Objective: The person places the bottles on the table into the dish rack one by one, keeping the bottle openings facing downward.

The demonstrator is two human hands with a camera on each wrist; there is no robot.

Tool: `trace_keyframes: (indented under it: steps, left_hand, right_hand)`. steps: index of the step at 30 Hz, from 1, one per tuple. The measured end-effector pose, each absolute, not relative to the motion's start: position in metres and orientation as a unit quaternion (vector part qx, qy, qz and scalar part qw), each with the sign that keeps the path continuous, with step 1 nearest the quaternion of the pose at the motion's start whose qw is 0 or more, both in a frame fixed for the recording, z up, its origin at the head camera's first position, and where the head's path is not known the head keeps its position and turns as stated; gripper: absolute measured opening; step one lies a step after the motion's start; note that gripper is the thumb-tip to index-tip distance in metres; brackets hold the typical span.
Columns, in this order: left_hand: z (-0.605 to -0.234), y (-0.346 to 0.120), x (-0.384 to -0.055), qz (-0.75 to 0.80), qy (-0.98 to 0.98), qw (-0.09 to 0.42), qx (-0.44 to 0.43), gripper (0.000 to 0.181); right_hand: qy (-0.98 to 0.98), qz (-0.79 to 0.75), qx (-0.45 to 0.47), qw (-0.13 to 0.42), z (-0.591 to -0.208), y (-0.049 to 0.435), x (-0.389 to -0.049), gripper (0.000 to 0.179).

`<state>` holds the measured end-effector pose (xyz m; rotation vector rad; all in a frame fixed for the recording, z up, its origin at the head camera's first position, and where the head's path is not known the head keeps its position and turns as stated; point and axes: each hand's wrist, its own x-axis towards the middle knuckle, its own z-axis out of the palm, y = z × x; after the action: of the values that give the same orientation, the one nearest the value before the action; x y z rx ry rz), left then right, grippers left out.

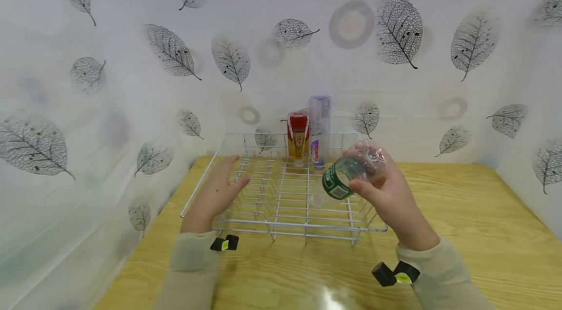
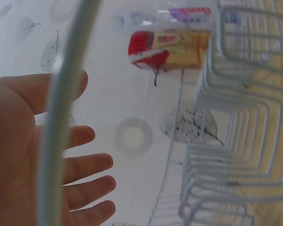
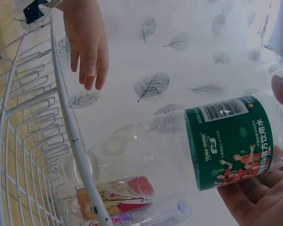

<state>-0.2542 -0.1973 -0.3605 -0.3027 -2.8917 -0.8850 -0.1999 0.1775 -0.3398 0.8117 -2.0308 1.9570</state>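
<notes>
A clear plastic bottle with a green label (image 1: 337,184) tilts over the right part of a white wire rack (image 1: 290,225), its neck pointing down and left. My right hand (image 1: 392,197) grips it near the base, and in the right wrist view the label (image 3: 228,141) faces the camera. By the rack's left rim my left hand (image 1: 216,195) is spread, holding nothing; whether it touches the wire is unclear. At the rack's back, a bottle with a red and yellow label (image 1: 298,136) and a clear bottle with a purple label (image 1: 315,149) stand neck down, side by side.
The rack stands on a light wooden table (image 1: 461,232), with rows of upright wire prongs (image 1: 263,185) along its left part. A pale leaf-patterned sheet (image 1: 281,71) hangs behind the table and at both sides.
</notes>
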Motion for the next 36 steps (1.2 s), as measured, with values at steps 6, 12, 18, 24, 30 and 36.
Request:
trace_keyframes:
  steps: [6, 12, 18, 24, 30, 36]
  left_hand:
    - [-0.371, -0.219, -0.257, -0.265, -0.961, 0.044, -0.073, 0.076]
    - [-0.373, -0.241, -0.255, -0.258, -0.965, 0.020, -0.047, 0.080]
    - [-0.375, -0.256, -0.254, -0.281, -0.959, -0.019, -0.032, 0.079]
    - [-0.379, -0.272, -0.252, -0.300, -0.952, -0.052, -0.014, 0.072]
    - [-0.383, -0.285, -0.253, -0.314, -0.947, -0.068, -0.026, 0.059]
    - [-0.388, -0.283, -0.254, -0.331, -0.941, -0.060, -0.038, 0.055]
  right_hand:
    - [-0.685, 0.668, 0.273, 0.102, -0.340, 0.178, -0.200, 0.059]
    - [-0.680, 0.674, 0.271, 0.094, -0.338, 0.178, -0.199, 0.059]
    - [-0.682, 0.674, 0.269, 0.089, -0.337, 0.178, -0.200, 0.059]
    - [-0.680, 0.675, 0.274, 0.088, -0.338, 0.177, -0.199, 0.059]
    - [-0.676, 0.676, 0.281, 0.090, -0.338, 0.176, -0.199, 0.058]
    - [-0.670, 0.674, 0.294, 0.095, -0.336, 0.183, -0.197, 0.057]
